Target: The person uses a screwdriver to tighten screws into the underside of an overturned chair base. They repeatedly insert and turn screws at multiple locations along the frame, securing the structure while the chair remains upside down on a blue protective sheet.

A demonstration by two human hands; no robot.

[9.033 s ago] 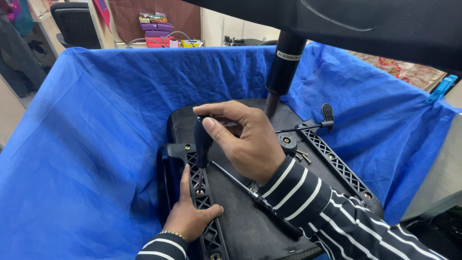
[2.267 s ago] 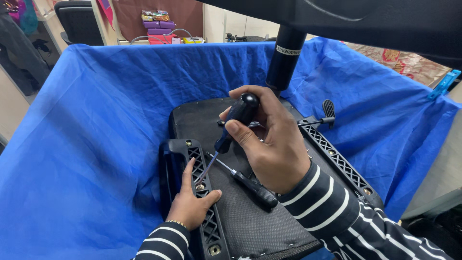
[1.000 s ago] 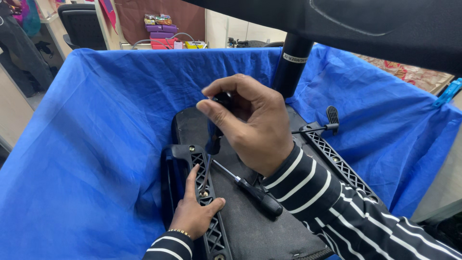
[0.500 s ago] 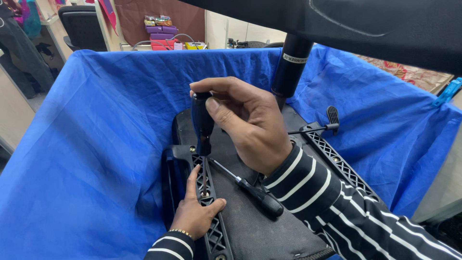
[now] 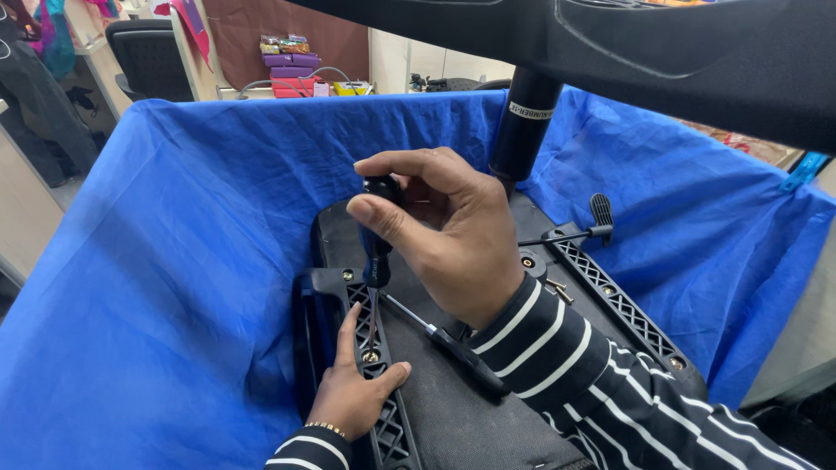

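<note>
My right hand [image 5: 444, 231] grips a black-handled screwdriver [image 5: 377, 252] and holds it upright. Its tip sits on a screw [image 5: 371, 356] in the left black lattice bracket [image 5: 383, 409]. That bracket is fixed to the underside of an upturned black chair seat [image 5: 470, 418]. My left hand [image 5: 353, 392] rests on the bracket, thumb and forefinger either side of the screw. A second screwdriver [image 5: 453, 344] lies flat on the seat, partly under my right wrist.
A blue cloth [image 5: 174, 261] lines the box-like space around the seat. The chair's black gas column [image 5: 522, 130] and base [image 5: 662, 52] rise overhead. A right lattice bracket [image 5: 618, 305], a lever [image 5: 566, 233] and loose screws [image 5: 557, 290] lie on the seat. An office chair [image 5: 148, 61] stands behind.
My right hand has swung the screwdriver from a raised, tilted hold to upright and lowered its tip onto the bracket screw. My left hand has stayed on the bracket.
</note>
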